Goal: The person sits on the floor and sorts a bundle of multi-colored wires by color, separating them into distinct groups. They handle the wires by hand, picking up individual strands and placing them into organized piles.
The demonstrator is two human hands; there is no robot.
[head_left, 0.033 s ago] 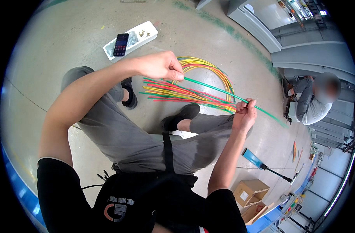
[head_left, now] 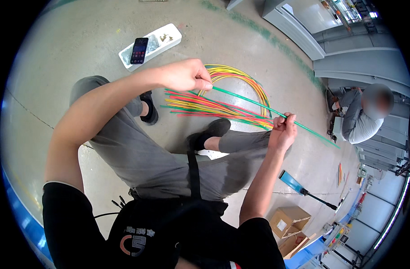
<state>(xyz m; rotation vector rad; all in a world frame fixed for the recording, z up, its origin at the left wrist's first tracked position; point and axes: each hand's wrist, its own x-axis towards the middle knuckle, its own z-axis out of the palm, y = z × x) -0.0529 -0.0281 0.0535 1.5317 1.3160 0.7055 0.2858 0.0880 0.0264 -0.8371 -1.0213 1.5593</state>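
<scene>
I sit on the concrete floor with my legs out in front. My left hand pinches one end of a long green wire. Farther along the same wire my right hand is closed on it, and the wire's free end runs on past that hand to the right. The wire is stretched straight between both hands, above a loose bundle of red, yellow and green wires lying on the floor by my feet. Behind the bundle the wires curve into a yellow, red and green coil.
A white tray with small parts lies at the far left, a dark phone resting on it. Another person sits at the right near grey cabinets. A cardboard box and a blue-headed tool lie at my lower right.
</scene>
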